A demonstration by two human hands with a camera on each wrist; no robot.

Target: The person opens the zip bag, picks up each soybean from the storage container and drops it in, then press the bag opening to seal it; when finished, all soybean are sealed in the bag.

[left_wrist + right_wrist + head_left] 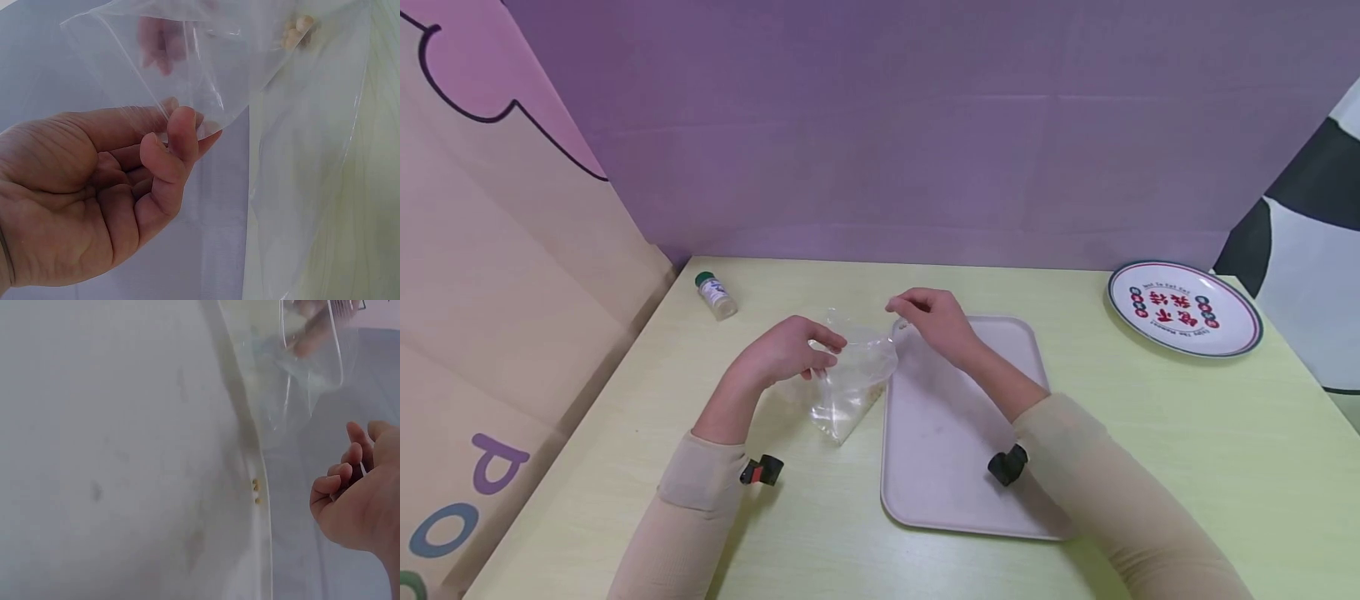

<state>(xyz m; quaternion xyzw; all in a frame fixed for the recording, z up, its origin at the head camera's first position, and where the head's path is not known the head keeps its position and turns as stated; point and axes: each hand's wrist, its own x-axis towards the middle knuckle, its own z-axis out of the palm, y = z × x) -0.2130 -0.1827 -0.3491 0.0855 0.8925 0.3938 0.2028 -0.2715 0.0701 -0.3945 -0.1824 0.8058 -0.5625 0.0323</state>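
A clear plastic bag (861, 367) hangs beside the tray's left edge, its rim pinched by my left hand (790, 350). In the left wrist view, the thumb and fingers of that hand meet at the edge of the plastic bag (206, 69). A few small beige, bean-like pieces (299, 31) show in the bag's lower part. My right hand (936, 325) is over the tray's far left corner, fingers loosely curled, and I see nothing in them. Several tiny yellowish pieces (255, 490) lie along the edge of the tray (125, 456), near that hand.
The pale rectangular tray (932, 475) lies on the light table (820, 533). To the far right is a white oval plate (1183, 308) with red characters. A small green-capped bottle (716, 296) lies at the far left. A purple backdrop (880, 133) stands behind the table.
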